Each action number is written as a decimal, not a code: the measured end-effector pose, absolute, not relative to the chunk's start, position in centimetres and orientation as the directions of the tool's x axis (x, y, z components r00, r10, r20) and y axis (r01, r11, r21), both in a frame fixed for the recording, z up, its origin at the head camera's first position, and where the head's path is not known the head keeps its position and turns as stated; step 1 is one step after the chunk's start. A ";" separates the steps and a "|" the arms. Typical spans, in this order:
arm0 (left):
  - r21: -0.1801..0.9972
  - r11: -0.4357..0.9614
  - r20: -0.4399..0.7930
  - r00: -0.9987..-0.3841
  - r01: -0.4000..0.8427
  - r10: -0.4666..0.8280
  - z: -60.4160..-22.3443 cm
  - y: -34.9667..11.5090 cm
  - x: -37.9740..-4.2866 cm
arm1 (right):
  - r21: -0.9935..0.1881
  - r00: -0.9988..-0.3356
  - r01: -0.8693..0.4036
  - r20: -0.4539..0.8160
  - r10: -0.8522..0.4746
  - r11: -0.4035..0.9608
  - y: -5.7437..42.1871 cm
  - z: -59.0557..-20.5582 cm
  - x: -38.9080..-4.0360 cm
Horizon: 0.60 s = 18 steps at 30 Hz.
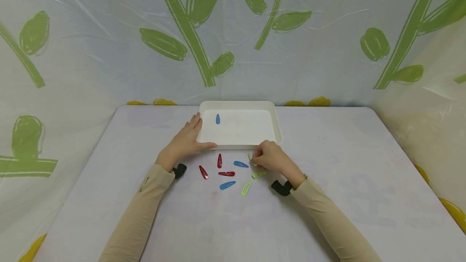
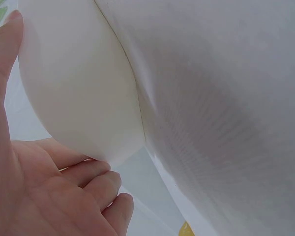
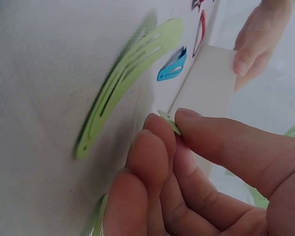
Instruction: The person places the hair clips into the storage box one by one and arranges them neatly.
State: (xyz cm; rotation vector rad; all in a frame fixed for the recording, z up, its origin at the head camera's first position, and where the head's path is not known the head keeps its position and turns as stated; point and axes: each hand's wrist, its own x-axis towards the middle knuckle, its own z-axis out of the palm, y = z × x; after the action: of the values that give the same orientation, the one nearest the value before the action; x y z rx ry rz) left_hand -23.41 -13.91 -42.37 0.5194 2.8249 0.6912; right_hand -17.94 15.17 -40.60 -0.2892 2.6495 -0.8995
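My right hand (image 1: 271,156) pinches a light green snap hair clip (image 3: 169,122) between thumb and fingertips, just in front of the white tray (image 1: 240,147). Most of that clip is hidden by the fingers. My left hand (image 1: 185,137) rests against the tray's front left corner, thumb along the front wall and fingers spread along the left side. Inside the tray lies one blue hair clip (image 1: 218,119). Close to the right hand on the table are a green clip (image 1: 259,174), another green clip (image 1: 246,188) and a blue clip (image 1: 241,164).
Three red clips, among them one upright in view (image 1: 219,161), one slanted (image 1: 203,172) and one sideways (image 1: 227,174), lie before the tray. A blue clip (image 1: 227,185) lies nearer the front. The pale table (image 1: 338,181) meets a leaf-patterned curtain (image 1: 298,64) behind.
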 end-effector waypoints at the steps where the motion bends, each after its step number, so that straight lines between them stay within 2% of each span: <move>1: 0.477 0.830 -0.097 -0.921 0.290 0.377 -42.4 -13.9 -23.4 | -0.624 -0.924 -0.083 -0.243 -0.294 0.777 15.2 -40.6 -17.9; 10: 0.482 0.830 -0.104 -0.922 0.280 0.372 -42.4 -14.0 -23.4 | -0.690 -0.905 -0.102 -0.235 -0.354 0.717 15.3 -40.2 -17.9; 18: 0.483 0.826 -0.094 -0.920 0.291 0.380 -42.5 -14.1 -23.4 | -0.698 -0.904 -0.084 -0.247 -0.349 0.711 15.0 -39.3 -18.0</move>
State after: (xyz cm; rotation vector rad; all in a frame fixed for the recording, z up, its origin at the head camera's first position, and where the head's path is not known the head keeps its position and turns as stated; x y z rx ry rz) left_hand -23.37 -14.07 -42.50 0.5233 2.8215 0.7021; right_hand -18.03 14.96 -39.25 -0.3369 2.5568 -1.0176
